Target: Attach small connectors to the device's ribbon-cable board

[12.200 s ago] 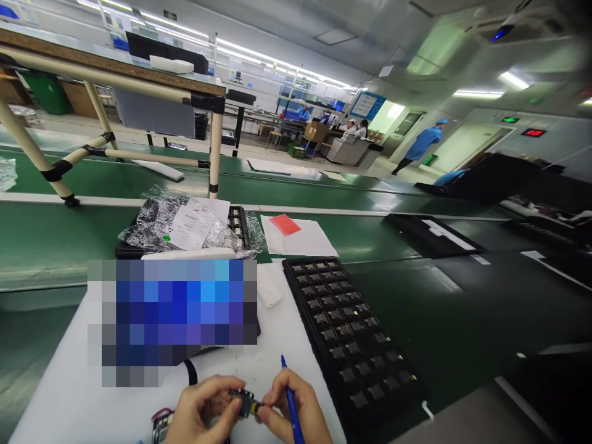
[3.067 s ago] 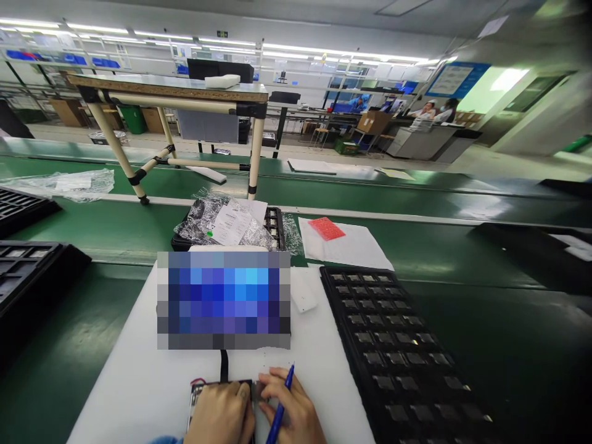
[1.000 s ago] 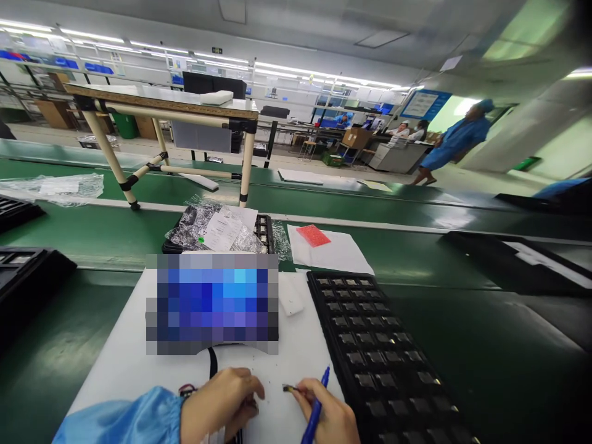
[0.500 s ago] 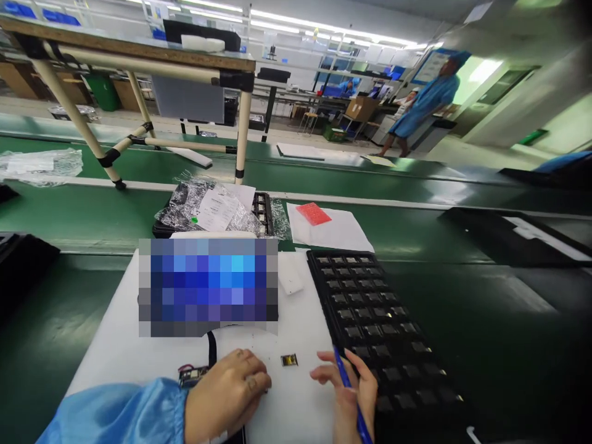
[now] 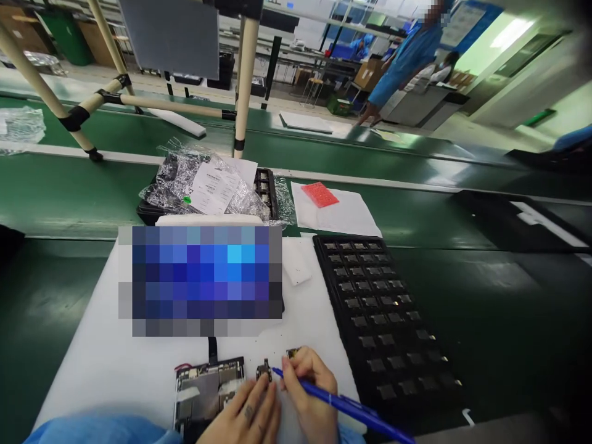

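My left hand (image 5: 245, 416) lies on the white mat (image 5: 115, 364), its fingertips pinching a small black component (image 5: 264, 370) that stands just right of an opened device board (image 5: 208, 391). My right hand (image 5: 308, 388) grips a blue pen (image 5: 345, 405), and the pen's tip touches that component. A small gold-edged module (image 5: 293, 353) lies on the mat against my right fingertips. Blue sleeves cover both wrists at the bottom edge.
A black tray (image 5: 383, 320) of several small modules lies right of the mat. A blurred screen (image 5: 203, 277) stands behind the board, cabled to it. Farther back are a bagged tray (image 5: 208, 188), white paper with a red pad (image 5: 320, 194), and a person in blue (image 5: 402, 55).
My right hand came back left from the tray's edge to the component, bringing the pen tip onto it. My left fingers shifted onto the component. The view tilted down.
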Demonstrator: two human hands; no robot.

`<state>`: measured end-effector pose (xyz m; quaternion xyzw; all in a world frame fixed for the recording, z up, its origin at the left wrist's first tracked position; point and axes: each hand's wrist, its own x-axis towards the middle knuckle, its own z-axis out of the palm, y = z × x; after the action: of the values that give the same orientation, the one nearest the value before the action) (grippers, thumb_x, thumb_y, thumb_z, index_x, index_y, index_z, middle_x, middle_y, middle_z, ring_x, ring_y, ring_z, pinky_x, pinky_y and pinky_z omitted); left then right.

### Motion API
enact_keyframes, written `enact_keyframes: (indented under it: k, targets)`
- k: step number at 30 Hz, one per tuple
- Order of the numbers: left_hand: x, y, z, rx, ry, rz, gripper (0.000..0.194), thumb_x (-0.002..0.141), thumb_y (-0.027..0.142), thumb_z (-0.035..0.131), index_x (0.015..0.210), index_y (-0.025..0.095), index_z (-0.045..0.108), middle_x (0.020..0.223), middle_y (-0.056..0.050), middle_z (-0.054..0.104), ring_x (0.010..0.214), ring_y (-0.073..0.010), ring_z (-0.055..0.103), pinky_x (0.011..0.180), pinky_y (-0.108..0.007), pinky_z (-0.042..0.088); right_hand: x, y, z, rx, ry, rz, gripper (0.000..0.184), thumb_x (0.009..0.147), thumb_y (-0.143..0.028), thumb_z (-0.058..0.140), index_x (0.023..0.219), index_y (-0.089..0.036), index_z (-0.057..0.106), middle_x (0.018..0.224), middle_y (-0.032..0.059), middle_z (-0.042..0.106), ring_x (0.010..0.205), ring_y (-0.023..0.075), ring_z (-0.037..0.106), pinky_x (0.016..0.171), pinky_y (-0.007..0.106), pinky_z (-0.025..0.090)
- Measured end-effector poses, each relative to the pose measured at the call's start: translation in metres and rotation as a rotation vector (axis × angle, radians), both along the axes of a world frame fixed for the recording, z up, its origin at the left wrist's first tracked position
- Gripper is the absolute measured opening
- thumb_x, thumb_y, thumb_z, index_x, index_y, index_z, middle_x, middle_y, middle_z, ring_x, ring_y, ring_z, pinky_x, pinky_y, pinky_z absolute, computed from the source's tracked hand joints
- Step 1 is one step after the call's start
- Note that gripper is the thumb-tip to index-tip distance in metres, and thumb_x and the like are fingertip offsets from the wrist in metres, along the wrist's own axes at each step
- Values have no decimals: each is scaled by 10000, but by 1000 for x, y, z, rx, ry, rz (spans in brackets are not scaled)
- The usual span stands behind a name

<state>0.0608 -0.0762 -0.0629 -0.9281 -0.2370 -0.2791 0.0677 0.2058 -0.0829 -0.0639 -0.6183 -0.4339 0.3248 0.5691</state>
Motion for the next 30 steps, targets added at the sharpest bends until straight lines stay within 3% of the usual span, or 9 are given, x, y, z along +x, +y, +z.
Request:
enact_keyframes:
  k: [3, 10, 22, 25, 30]
  targets:
    - [-1, -1, -4, -38, 24, -17, 371, 997, 123, 296, 949, 153, 664, 975, -1, 697, 939, -171, 614, 849, -297, 428, 0, 0, -3, 3, -143, 24, 324, 833, -157, 564, 592, -224, 359, 542, -69, 417, 437, 88, 451, 423, 166, 419]
    - [-2, -3, -7, -47, 35, -44, 350, 979, 101, 319, 961, 139, 667, 991, -12, 693, 952, -180, 608, 869, -314, 417, 2, -2, -6, -1, -258, 112, 327, 850, -114, 540, 621, -231, 339, 567, -73, 407, 456, 85, 458, 449, 173, 420]
    - [-3, -1, -4, -55, 25, -44, 438, 1013, 114, 234, 955, 131, 668, 982, -14, 703, 948, -172, 619, 858, -304, 411, 2, -1, -7, 17, -353, 77, 328, 843, -112, 526, 594, -230, 347, 561, -66, 409, 460, 92, 448, 461, 195, 415]
    - [-3, 0, -1, -68, 11, -34, 449, 1021, 132, 226, 944, 137, 669, 983, -9, 703, 950, -173, 619, 841, -300, 416, 4, 0, -4, -9, -243, 48, 332, 840, -152, 557, 575, -223, 371, 546, -64, 420, 457, 96, 454, 454, 194, 414]
    - [-2, 3, 3, -111, -13, -66, 462, 1025, 146, 221, 929, 127, 673, 1014, -19, 691, 955, -174, 604, 821, -298, 429, 9, 5, 5, -1, 334, -69, 352, 859, -343, 621, 587, -197, 452, 588, -52, 496, 430, 76, 492, 425, 172, 432]
